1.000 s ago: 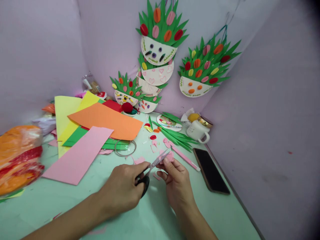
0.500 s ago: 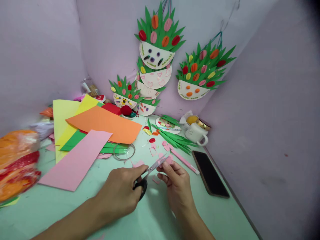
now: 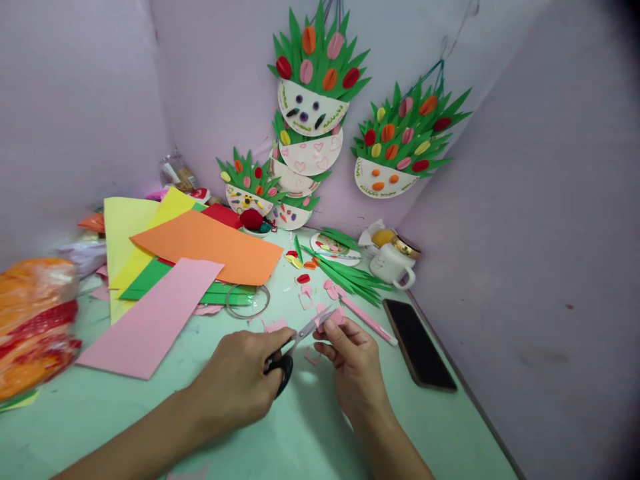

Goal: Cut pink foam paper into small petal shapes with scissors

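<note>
My left hand (image 3: 243, 373) is closed round the black handles of a pair of scissors (image 3: 303, 335), blades pointing up and to the right. Between thumb and fingers, my right hand (image 3: 353, 363) pinches a small piece of pink paper (image 3: 336, 316). The blade tips lie at this piece's left edge. Pink paper scraps (image 3: 276, 325) lie on the table beyond the scissors. Just past my right hand rests a pink pen-like tool (image 3: 370, 320). A long pink sheet (image 3: 155, 320) lies at the left, over green and orange paper.
A phone (image 3: 418, 343) lies near the table's right edge, with a white mug (image 3: 393, 265) behind it. Green paper leaves (image 3: 350, 277) are spread at the back. An orange plastic bag (image 3: 35, 320) sits far left. Leafy paper-plate crafts (image 3: 313, 107) hang on the wall.
The view has shifted very slightly. Both hands keep nearly the same place, with the scissor blades still at the pink paper; any blade movement is too small to make out.
</note>
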`<act>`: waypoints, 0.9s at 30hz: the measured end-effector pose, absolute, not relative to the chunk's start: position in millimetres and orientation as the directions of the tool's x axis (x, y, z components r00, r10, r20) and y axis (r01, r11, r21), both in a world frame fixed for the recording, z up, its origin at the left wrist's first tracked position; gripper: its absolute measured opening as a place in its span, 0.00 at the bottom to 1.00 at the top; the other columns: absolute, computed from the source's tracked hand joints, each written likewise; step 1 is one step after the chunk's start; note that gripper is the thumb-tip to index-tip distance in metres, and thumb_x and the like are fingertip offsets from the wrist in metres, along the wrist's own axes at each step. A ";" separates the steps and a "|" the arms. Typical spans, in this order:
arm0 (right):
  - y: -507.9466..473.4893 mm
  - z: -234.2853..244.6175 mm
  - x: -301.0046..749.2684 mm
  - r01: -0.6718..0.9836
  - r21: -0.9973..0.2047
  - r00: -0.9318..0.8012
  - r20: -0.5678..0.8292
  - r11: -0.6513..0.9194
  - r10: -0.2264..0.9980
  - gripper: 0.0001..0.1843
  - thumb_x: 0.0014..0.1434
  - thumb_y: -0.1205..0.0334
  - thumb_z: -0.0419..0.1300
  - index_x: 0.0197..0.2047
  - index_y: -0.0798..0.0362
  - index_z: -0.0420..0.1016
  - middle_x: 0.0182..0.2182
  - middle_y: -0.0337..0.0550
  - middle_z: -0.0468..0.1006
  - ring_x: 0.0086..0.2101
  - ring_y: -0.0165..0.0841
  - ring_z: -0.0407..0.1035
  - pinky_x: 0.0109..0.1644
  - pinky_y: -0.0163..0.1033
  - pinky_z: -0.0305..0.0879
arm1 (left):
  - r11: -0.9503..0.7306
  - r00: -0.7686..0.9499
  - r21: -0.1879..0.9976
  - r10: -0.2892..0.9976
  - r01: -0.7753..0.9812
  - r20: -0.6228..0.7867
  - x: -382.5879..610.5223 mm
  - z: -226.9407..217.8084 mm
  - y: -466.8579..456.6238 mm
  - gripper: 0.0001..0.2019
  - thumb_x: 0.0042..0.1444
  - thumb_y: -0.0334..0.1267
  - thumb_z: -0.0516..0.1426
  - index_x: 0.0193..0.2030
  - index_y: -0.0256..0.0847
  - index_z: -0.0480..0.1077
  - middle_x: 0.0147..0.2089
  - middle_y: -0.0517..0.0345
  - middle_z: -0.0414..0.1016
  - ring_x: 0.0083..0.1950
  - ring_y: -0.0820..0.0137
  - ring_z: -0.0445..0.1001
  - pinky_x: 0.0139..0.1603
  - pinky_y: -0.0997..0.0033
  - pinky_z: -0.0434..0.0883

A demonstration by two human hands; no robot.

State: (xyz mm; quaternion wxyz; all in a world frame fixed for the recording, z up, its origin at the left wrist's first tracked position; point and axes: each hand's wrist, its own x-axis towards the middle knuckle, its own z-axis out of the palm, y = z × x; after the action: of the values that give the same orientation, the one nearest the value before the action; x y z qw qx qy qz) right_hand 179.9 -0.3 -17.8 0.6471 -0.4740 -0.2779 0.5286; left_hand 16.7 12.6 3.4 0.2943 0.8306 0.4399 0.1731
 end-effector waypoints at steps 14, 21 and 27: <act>1.0 -15.7 179.1 -0.431 -0.903 0.307 -0.144 0.003 0.941 0.11 0.39 0.56 0.69 0.22 0.55 0.77 0.19 0.38 0.74 0.23 0.28 0.69 0.24 0.30 0.66 | -0.414 0.562 0.668 0.827 0.618 -0.007 17.4 6.9 10.9 0.10 0.50 0.31 0.46 0.35 0.43 0.67 0.25 0.64 0.68 0.27 0.73 0.64 0.27 0.76 0.57; 1.2 -15.8 178.8 -0.421 -0.907 0.303 -0.145 -0.004 0.942 0.12 0.40 0.56 0.69 0.22 0.55 0.76 0.18 0.37 0.74 0.23 0.28 0.69 0.25 0.30 0.66 | -0.420 0.555 0.670 0.832 0.611 0.016 17.5 4.8 12.2 0.11 0.49 0.30 0.46 0.35 0.44 0.67 0.24 0.65 0.67 0.26 0.73 0.64 0.27 0.76 0.57; 1.6 -17.2 179.1 -0.418 -0.908 0.305 -0.140 0.001 0.942 0.11 0.41 0.56 0.69 0.23 0.55 0.76 0.19 0.37 0.74 0.23 0.28 0.69 0.25 0.30 0.66 | -0.421 0.561 0.669 0.828 0.613 0.007 16.8 3.5 11.7 0.12 0.48 0.28 0.46 0.36 0.44 0.67 0.26 0.64 0.70 0.27 0.72 0.66 0.28 0.75 0.58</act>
State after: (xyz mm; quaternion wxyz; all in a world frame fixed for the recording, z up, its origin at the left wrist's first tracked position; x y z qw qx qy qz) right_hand 179.1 1.6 -17.2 0.6519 -0.4771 -0.2746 0.5216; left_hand 16.8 11.7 3.5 0.3151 0.8254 0.4362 0.1708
